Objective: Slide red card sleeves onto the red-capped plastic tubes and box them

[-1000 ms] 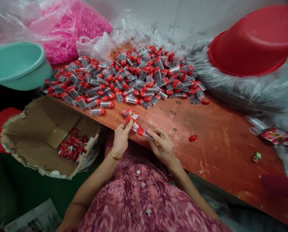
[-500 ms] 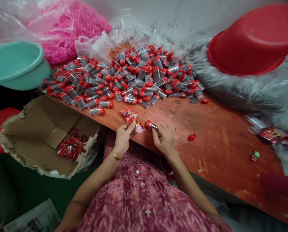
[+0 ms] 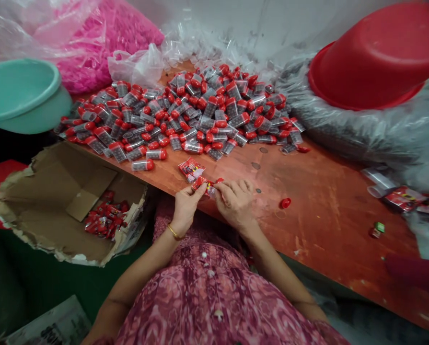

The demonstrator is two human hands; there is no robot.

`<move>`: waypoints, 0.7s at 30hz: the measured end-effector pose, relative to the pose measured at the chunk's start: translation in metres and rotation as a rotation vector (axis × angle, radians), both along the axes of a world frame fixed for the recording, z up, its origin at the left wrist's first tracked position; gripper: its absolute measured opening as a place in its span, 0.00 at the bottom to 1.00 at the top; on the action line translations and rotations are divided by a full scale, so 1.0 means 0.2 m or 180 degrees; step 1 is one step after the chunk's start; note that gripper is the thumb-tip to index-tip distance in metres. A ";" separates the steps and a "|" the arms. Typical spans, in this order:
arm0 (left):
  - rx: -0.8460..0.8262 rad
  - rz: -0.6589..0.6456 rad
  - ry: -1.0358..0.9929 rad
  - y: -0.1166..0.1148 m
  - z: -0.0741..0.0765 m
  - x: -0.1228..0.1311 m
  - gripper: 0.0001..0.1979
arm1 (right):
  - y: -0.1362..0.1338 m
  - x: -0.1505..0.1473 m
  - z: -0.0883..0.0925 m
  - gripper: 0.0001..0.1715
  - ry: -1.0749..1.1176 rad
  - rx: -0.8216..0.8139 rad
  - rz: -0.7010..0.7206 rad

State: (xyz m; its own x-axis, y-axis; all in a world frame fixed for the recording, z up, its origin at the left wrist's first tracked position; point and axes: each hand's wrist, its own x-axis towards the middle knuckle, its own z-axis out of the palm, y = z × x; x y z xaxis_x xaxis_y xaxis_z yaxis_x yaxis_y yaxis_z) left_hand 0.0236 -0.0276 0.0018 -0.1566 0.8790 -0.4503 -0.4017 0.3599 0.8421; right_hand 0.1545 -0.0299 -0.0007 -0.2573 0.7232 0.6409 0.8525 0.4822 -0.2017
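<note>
Left hand [image 3: 184,207]: pinching small red printed packet [image 3: 199,182]
Right hand [image 3: 236,202]: curled against it, grip unclear
Red-capped clear plastic tubes [image 3: 210,106]: heaped beyond

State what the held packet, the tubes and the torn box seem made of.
Packet: perhaps glossy plastic film, looking thin, shiny and printed. Tubes: probably clear, glossy plastic, see-through with bright highlights. Box: likely matte brown cardboard, ragged-edged with a folded flap.

A garment [image 3: 178,297] is displaying a scrolling pattern in pink and maroon. Pale buttons [image 3: 218,314] are running down its front. A thin gold-coloured bangle [image 3: 173,232] is encircling the left wrist [image 3: 179,226].
</note>
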 end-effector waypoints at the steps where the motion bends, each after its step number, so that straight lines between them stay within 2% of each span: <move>1: 0.0021 -0.0041 0.0031 0.00 0.00 0.00 0.18 | 0.00 0.00 0.00 0.05 -0.0017 0.0102 0.0015; 4: 0.0234 -0.0153 0.0145 0.00 0.01 -0.01 0.16 | 0.00 0.00 0.00 0.06 0.0006 0.0367 0.0067; 7: 0.0375 -0.0288 0.0165 0.00 0.02 -0.02 0.16 | 0.01 0.02 -0.02 0.07 0.0054 0.0365 0.0059; 12: 0.0097 -0.0190 0.0041 0.02 0.02 -0.06 0.18 | 0.05 0.12 -0.10 0.12 0.0212 -0.0108 -0.0390; 14: -0.0101 -0.0108 -0.0099 0.03 0.02 -0.08 0.20 | 0.06 0.17 -0.13 0.14 0.0063 -0.0332 -0.0515; 17: -0.0253 -0.0088 -0.0273 0.05 0.03 -0.11 0.21 | 0.07 0.23 -0.18 0.22 -0.0437 -0.0844 -0.0416; 21: -0.0277 -0.0059 -0.0340 0.05 0.04 -0.13 0.22 | 0.07 0.27 -0.22 0.18 -0.0582 -0.1226 -0.0254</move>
